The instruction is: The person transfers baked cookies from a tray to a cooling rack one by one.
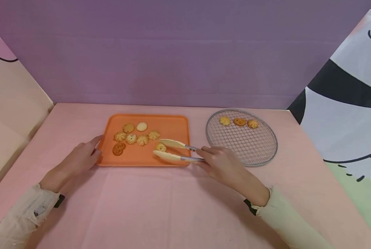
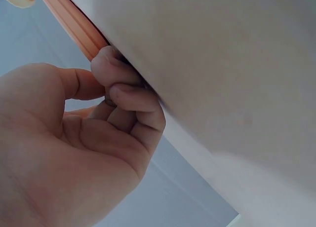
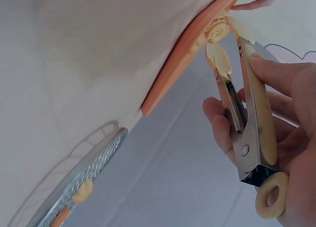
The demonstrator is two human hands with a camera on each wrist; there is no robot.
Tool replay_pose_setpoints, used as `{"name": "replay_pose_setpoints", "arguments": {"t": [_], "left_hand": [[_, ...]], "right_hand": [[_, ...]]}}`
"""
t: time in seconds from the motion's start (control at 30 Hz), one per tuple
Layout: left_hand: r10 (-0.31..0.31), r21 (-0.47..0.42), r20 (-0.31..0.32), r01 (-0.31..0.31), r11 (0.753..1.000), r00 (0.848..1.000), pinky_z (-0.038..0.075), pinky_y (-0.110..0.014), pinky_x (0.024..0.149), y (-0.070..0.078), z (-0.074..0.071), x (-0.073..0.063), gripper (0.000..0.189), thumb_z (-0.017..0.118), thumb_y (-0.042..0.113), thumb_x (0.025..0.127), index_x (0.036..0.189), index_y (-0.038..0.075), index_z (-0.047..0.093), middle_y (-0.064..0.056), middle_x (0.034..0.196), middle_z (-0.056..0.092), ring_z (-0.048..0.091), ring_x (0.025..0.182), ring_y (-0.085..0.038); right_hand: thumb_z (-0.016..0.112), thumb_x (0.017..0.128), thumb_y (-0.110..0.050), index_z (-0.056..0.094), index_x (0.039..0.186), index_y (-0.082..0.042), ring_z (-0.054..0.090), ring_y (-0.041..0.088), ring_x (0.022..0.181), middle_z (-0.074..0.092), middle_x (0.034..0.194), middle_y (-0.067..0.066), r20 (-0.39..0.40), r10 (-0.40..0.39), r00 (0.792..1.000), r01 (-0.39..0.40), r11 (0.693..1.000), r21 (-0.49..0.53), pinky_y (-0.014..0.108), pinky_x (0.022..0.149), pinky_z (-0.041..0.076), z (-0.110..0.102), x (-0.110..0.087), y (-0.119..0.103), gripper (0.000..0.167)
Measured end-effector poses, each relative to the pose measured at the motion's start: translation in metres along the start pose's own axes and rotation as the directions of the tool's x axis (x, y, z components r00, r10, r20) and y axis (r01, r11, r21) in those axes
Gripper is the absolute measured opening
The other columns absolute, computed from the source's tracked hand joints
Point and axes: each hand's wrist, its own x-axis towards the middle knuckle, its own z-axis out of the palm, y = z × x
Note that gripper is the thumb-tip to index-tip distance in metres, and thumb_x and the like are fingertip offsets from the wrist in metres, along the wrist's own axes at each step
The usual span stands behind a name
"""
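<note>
My right hand (image 1: 221, 164) grips a pair of tongs (image 3: 254, 118) with metal arms and cream tips. The tips straddle a round yellow cookie (image 1: 161, 147) near the right end of the orange tray (image 1: 173, 121). My left hand (image 1: 82, 155) holds the tray's left edge, with thumb and fingers at the rim (image 2: 81, 32) in the left wrist view. Further left on the tray lie several piped cookies (image 1: 142, 140), a pretzel-shaped cookie (image 1: 118, 149), a speckled round cookie (image 1: 128, 128) and a pale round one (image 1: 142, 127).
To the tray's right lies a round wire rack (image 1: 241, 148). Along its far side sit a yellow cookie (image 1: 225, 120), a pretzel-shaped cookie (image 1: 240, 122) and a piped cookie (image 1: 252, 123). A pink cloth (image 1: 135, 207) covers the table, and a purple backdrop (image 1: 173, 62) rises behind.
</note>
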Motion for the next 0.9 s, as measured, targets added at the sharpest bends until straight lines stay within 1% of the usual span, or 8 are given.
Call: {"name": "replay_pose_setpoints", "arguments": {"t": [0.13, 0.27, 0.5, 0.63, 0.73, 0.9], "left_hand": [[-0.001, -0.015, 0.006, 0.001, 1.0, 1.0, 0.047, -0.031, 0.059, 0.0, 0.0, 0.001, 0.059, 0.047, 0.009, 0.101, 0.152, -0.008, 0.023, -0.006, 0.081, 0.063, 0.056, 0.067, -0.016], [0.0, -0.02, 0.007, 0.0, 1.0, 1.0, 0.047, -0.031, 0.058, -0.001, 0.0, 0.001, 0.059, 0.047, 0.009, 0.101, 0.153, -0.008, 0.023, -0.006, 0.081, 0.063, 0.056, 0.065, -0.016], [0.009, -0.013, -0.002, -0.009, 1.0, 1.0, 0.045, -0.03, 0.055, -0.001, 0.0, 0.0, 0.059, 0.045, 0.007, 0.1, 0.152, -0.009, 0.023, -0.006, 0.079, 0.063, 0.055, 0.062, -0.016], [0.001, -0.018, 0.002, -0.001, 1.0, 1.0, 0.044, -0.029, 0.053, -0.001, 0.0, 0.0, 0.059, 0.044, 0.008, 0.1, 0.152, -0.009, 0.022, -0.006, 0.078, 0.062, 0.054, 0.06, -0.016], [-0.007, -0.023, 0.011, 0.008, 1.0, 1.0, 0.044, -0.029, 0.052, -0.002, 0.0, 0.0, 0.059, 0.043, 0.008, 0.101, 0.153, -0.009, 0.021, -0.006, 0.078, 0.062, 0.053, 0.06, -0.016], [-0.008, -0.024, 0.007, 0.008, 1.0, 1.0, 0.043, -0.029, 0.051, -0.002, 0.001, 0.0, 0.059, 0.043, 0.007, 0.1, 0.152, -0.009, 0.021, -0.007, 0.079, 0.063, 0.054, 0.06, -0.017]], "right_hand": [[0.083, 0.08, -0.019, 0.074, 0.106, -0.002, 0.072, 0.023, 0.08, 0.074, 0.097, 0.009, -0.022, 0.011, 1.0, -0.011, 1.0, 0.007, 0.039, 0.066, 0.058, -0.008, -0.008, 0.002, 0.032], [0.083, 0.08, -0.019, 0.075, 0.107, -0.001, 0.073, 0.028, 0.088, 0.074, 0.102, 0.012, -0.025, 0.035, 0.999, -0.035, 0.999, -0.001, 0.043, 0.07, 0.058, -0.015, -0.015, 0.006, 0.034], [0.085, 0.078, -0.018, 0.075, 0.107, -0.001, 0.073, 0.028, 0.085, 0.074, 0.101, 0.014, -0.024, 0.077, 0.997, -0.078, 0.997, -0.021, 0.043, 0.068, 0.058, -0.025, -0.025, 0.014, 0.035], [0.084, 0.078, -0.019, 0.075, 0.108, -0.002, 0.073, 0.029, 0.085, 0.074, 0.101, 0.014, -0.027, 0.097, 0.995, -0.098, 0.995, -0.036, 0.044, 0.067, 0.058, -0.031, -0.031, 0.018, 0.035], [0.084, 0.078, -0.018, 0.076, 0.108, -0.002, 0.073, 0.029, 0.085, 0.074, 0.102, 0.014, -0.035, 0.1, 0.994, -0.102, 0.994, -0.039, 0.044, 0.067, 0.058, -0.034, -0.034, 0.02, 0.035], [0.084, 0.077, -0.017, 0.076, 0.107, -0.001, 0.073, 0.029, 0.083, 0.075, 0.101, 0.014, -0.069, 0.096, 0.993, -0.098, 0.995, -0.032, 0.044, 0.066, 0.058, -0.039, -0.038, 0.024, 0.035]]}}
